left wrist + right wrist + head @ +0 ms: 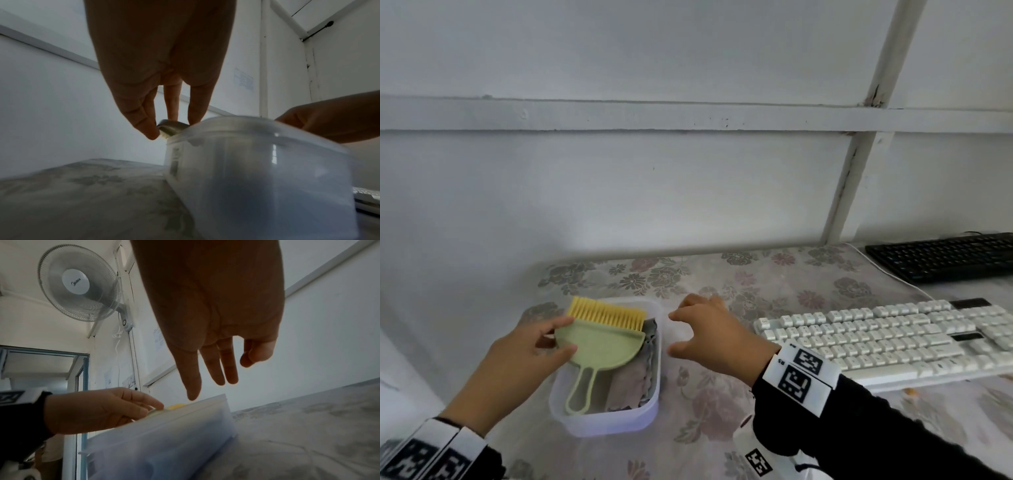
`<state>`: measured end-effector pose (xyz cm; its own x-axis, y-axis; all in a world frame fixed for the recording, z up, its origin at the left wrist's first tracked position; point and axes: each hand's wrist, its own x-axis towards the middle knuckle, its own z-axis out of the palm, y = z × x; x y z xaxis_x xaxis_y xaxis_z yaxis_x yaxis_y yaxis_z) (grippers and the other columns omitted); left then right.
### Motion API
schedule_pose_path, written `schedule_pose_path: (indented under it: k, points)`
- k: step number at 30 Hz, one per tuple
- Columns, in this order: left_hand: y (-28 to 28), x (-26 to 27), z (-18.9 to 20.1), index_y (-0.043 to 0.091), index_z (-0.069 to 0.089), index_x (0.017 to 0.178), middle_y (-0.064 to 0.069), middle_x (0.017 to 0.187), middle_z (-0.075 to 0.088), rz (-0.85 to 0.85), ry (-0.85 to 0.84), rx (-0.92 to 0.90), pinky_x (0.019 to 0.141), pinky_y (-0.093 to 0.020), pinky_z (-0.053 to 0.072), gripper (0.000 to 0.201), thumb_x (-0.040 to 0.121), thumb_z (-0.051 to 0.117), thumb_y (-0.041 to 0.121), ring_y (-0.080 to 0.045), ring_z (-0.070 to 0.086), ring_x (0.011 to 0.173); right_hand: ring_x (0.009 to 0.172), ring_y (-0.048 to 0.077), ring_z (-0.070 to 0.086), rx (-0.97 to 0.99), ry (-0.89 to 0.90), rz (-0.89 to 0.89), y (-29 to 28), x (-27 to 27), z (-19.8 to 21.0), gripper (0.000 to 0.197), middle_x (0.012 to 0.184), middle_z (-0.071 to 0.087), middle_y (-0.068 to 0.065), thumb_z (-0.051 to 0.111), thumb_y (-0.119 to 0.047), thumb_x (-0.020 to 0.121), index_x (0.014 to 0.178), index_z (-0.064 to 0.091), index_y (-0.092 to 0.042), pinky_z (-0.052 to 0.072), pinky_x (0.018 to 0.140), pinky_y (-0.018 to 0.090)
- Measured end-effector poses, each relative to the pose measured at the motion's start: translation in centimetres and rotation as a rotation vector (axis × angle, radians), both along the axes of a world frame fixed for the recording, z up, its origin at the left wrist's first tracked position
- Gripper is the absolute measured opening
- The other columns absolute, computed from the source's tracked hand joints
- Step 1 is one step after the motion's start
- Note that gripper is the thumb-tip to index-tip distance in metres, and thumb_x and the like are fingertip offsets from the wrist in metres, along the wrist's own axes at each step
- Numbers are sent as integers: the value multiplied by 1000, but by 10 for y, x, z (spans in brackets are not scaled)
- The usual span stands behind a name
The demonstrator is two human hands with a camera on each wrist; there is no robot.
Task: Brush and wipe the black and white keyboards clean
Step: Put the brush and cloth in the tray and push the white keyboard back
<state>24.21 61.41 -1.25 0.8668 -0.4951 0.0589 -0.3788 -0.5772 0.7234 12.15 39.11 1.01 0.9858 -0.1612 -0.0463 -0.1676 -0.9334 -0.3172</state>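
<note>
Head view: a clear tub (619,416) sits near the tabletop's (722,442) front edge, left of the white keyboard (887,337). In it lie a green dustpan (602,346), a yellow brush (606,313) poking over the far rim, and grey cloth (633,380) under and beside them. The left hand (517,359) pinches the dustpan's left edge between thumb and fingers. The right hand (715,334) hovers just right of the tub, fingers loosely spread, grip released. The black keyboard (945,257) lies at the far right corner, behind the white one.
</note>
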Motion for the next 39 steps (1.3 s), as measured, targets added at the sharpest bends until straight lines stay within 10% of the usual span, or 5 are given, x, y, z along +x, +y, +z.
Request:
schedule_pose_path:
  k: [17,22,24,28,39]
  points:
    - [-131,-103,20,44,31,131,21,123,48,-305,33,4,88,-20,41,59,83,64,33,0,50,108,117,16,49,126,-38,-673,-247,-218,-12,90,125,50,-4,72,-70,54,127,56,-21,38,103,33]
    - [-187,-129,8,34,22,142,18,134,39,-396,150,160,92,-19,41,93,65,64,66,-2,43,114,127,24,43,189,-11,-829,-311,-273,-12,80,141,44,9,78,-44,70,138,45,-17,33,104,36]
    - [-203,-135,1,42,26,130,24,124,37,-415,189,188,88,-16,40,107,38,57,88,-1,40,113,129,25,41,241,-2,-859,-329,-287,-13,86,143,41,8,79,-43,70,140,40,-15,32,102,34]
    - [-218,-140,-17,40,16,144,22,145,29,-440,232,245,104,-30,39,111,53,68,76,-6,33,132,136,22,31,314,97,-818,-355,-305,-18,132,152,27,2,81,-65,43,149,22,-13,26,107,33]
    - [-238,-163,-15,13,-4,149,-1,155,16,-300,144,488,113,-26,24,145,28,52,70,-15,24,139,123,11,36,438,155,-700,-371,-315,-29,122,149,30,-4,88,-33,55,151,14,-18,28,99,23]
